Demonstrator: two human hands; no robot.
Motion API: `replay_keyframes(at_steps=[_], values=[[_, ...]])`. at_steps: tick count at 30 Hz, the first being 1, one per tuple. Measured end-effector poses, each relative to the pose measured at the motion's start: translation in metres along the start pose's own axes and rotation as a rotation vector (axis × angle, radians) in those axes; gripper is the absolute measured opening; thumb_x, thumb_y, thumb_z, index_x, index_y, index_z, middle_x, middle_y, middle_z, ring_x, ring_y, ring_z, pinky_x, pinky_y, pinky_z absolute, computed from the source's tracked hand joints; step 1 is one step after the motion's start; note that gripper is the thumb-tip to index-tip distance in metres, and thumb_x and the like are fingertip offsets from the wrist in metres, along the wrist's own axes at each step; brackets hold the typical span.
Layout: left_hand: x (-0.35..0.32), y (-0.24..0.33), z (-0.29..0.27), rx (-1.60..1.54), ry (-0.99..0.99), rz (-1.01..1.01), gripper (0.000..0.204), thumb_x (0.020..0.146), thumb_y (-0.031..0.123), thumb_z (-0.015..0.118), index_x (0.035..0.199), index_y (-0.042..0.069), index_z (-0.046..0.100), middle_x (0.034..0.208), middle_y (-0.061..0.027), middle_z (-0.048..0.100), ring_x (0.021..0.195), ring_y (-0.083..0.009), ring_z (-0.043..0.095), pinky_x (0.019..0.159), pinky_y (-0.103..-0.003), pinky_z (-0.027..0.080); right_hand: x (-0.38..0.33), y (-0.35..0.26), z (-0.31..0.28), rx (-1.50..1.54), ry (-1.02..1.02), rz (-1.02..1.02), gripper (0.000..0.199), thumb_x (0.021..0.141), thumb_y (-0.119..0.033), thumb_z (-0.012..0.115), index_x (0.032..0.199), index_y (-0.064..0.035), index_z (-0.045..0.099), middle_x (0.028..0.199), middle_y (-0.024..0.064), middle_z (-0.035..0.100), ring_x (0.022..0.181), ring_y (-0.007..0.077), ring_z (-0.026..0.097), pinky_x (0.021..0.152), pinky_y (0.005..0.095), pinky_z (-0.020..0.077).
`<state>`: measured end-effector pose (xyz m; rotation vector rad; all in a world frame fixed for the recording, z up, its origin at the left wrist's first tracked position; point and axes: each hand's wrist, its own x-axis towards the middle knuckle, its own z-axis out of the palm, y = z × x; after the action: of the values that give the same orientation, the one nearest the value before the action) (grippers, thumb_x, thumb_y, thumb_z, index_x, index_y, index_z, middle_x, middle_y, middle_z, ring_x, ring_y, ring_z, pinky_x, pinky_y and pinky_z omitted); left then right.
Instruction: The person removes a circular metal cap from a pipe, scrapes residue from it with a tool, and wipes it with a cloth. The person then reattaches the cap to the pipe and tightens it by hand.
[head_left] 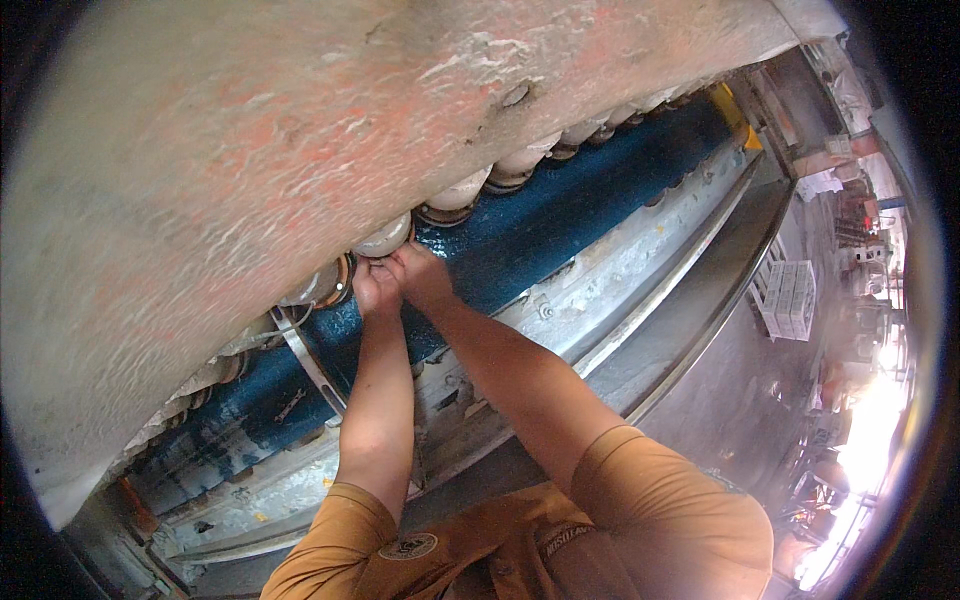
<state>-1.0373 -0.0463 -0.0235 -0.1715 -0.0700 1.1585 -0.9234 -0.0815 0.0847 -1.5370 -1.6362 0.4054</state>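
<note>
Both bare hands meet just under a round white bulge (385,238) at the lower edge of a large off-white, wrinkled sheet (250,150) with reddish stains. My left hand (377,288) has its fingers bent up and closed against the bulge's lower rim. Close beside it, my right hand (424,272) is also closed, fingertips touching the left hand's. Whatever lies between the fingers is too small and hidden to make out. Left of the hands, a bulge with a brown ring (335,283) hangs near a slotted metal strip (308,358), which slants down toward my left forearm.
Several more ringed white bulges (455,195) line the sheet's edge, above a dark blue surface (590,205). A worn pale metal ledge (610,285) runs along the near side. A white slatted crate (790,300) stands on the floor at the right, with clutter beyond.
</note>
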Motion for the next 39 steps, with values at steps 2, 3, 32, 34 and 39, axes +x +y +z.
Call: replay_keyframes(at_steps=[2, 3, 32, 34, 39], values=[[-0.002, -0.011, 0.008, 0.068, -0.086, 0.002, 0.039, 0.101, 0.027, 0.039, 0.127, 0.000, 0.049, 0.123, -0.0140, 0.058, 0.107, -0.0293, 0.056, 0.093, -0.040, 0.046, -0.003, 0.002, 0.000, 0.040, -0.016, 0.051, 0.016, 0.080, -0.017, 0.066, 0.088, -0.0029, 0.065, 0.084, 0.0171, 0.064, 0.079, 0.0362, 0.063, 0.070, 0.0430, 0.0519], [-0.002, -0.015, 0.007, 0.078, -0.100, 0.005, 0.039, 0.101, 0.027, 0.038, 0.127, 0.000, 0.049, 0.124, -0.0144, 0.058, 0.108, -0.0294, 0.056, 0.095, -0.041, 0.045, -0.007, 0.006, -0.002, 0.074, -0.038, 0.087, 0.016, 0.080, -0.016, 0.066, 0.089, -0.0028, 0.065, 0.085, 0.0169, 0.064, 0.080, 0.0361, 0.063, 0.070, 0.0428, 0.0520], [0.005, -0.027, 0.016, 0.190, 0.303, 0.141, 0.036, 0.103, 0.025, 0.035, 0.125, 0.001, 0.050, 0.121, -0.0120, 0.059, 0.107, -0.0235, 0.059, 0.091, -0.035, 0.049, -0.009, 0.005, -0.007, -0.076, 0.011, 0.070, 0.015, 0.082, -0.019, 0.063, 0.085, -0.0046, 0.065, 0.083, 0.0145, 0.064, 0.078, 0.0347, 0.063, 0.069, 0.0430, 0.0523], [0.007, -0.036, 0.013, 0.201, 0.387, 0.100, 0.033, 0.102, 0.023, 0.036, 0.123, 0.002, 0.051, 0.120, -0.0119, 0.059, 0.105, -0.0231, 0.059, 0.090, -0.033, 0.050, -0.013, 0.015, -0.009, -0.072, 0.030, 0.087, 0.016, 0.082, -0.021, 0.064, 0.085, -0.0050, 0.064, 0.083, 0.0138, 0.064, 0.077, 0.0344, 0.063, 0.067, 0.0428, 0.0525], [0.007, 0.059, -0.040, 0.144, 0.032, -0.145, 0.027, 0.100, 0.013, 0.038, 0.121, 0.003, 0.052, 0.119, -0.0129, 0.059, 0.103, -0.0234, 0.060, 0.086, -0.033, 0.052, 0.002, -0.016, 0.016, 0.009, 0.064, 0.047, 0.014, 0.082, -0.019, 0.064, 0.085, -0.0052, 0.064, 0.083, 0.0137, 0.064, 0.075, 0.0343, 0.063, 0.066, 0.0423, 0.0523]])
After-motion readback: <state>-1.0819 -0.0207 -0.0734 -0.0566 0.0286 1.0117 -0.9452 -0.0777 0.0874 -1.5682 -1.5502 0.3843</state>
